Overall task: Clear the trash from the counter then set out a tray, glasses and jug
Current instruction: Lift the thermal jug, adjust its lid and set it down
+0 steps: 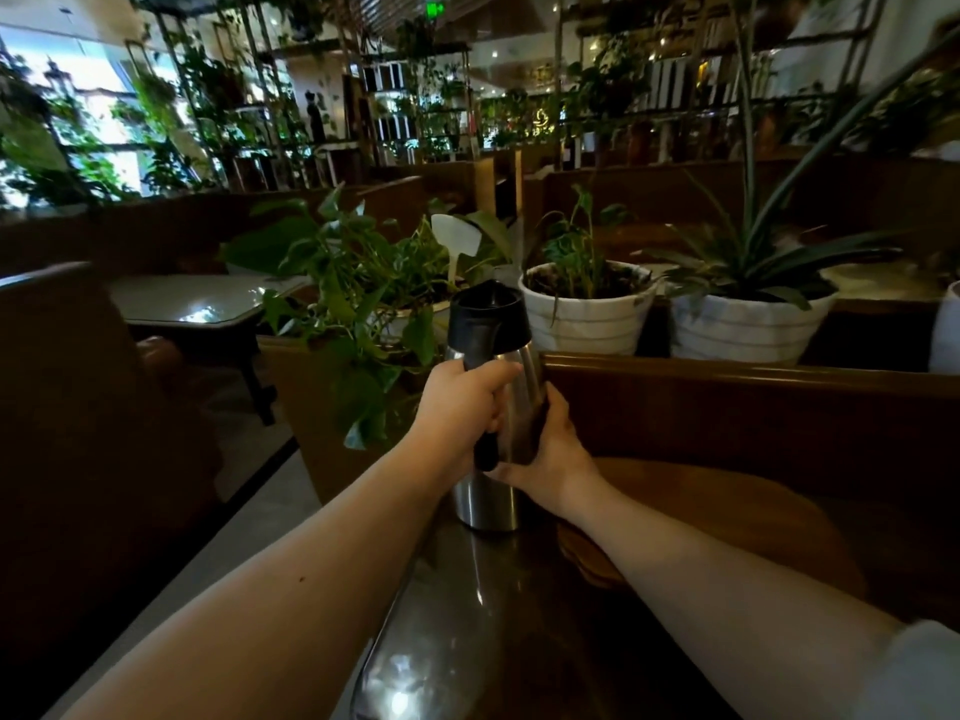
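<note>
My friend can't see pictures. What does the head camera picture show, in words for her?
Two bare hands hold a steel jug with a black lid over a dark counter: the left hand grips its black handle, the right hand steadies its side. A round wooden tray lies to the right, and potted plants stand behind a wooden ledge.

The shiny steel jug (pixel 491 402) has a black lid and a black handle. It stands straight up near the far left edge of the dark counter (pixel 467 641).
</note>
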